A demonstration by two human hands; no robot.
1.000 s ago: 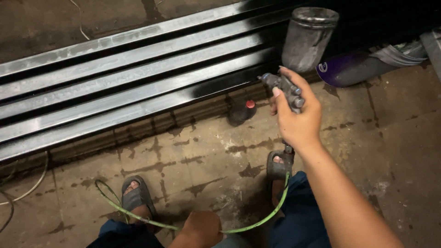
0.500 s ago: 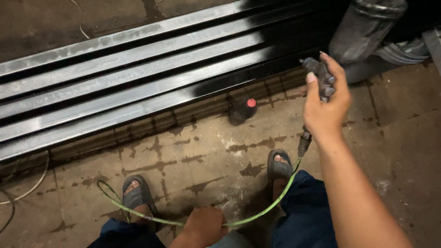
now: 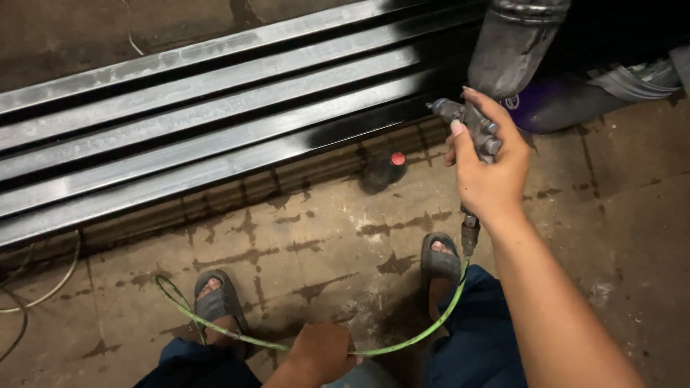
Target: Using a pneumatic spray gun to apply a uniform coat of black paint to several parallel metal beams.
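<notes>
My right hand point(image 3: 489, 176) grips a grey spray gun point(image 3: 471, 126) with a dull metal cup point(image 3: 514, 47) on top, its nozzle pointing left at a row of long metal bars point(image 3: 215, 136). The bars are glossy black at their right end and bare grey toward the left. A green air hose point(image 3: 424, 334) runs from the gun's base down to my left hand point(image 3: 323, 352), which is closed around it near my knees. The hose loops on past my left sandal point(image 3: 212, 305).
A small dark bottle with a red cap point(image 3: 384, 169) lies on the stained concrete floor point(image 3: 309, 237) below the bars. A purple container point(image 3: 560, 108) and grey fabric point(image 3: 640, 75) sit at the right. Pale cables point(image 3: 43, 287) trail at the left edge. My right sandal point(image 3: 440, 262) rests under the gun.
My right hand has swung the spray gun to the right and then slightly back left along the bars. The left hand keeps its hold on the hose.
</notes>
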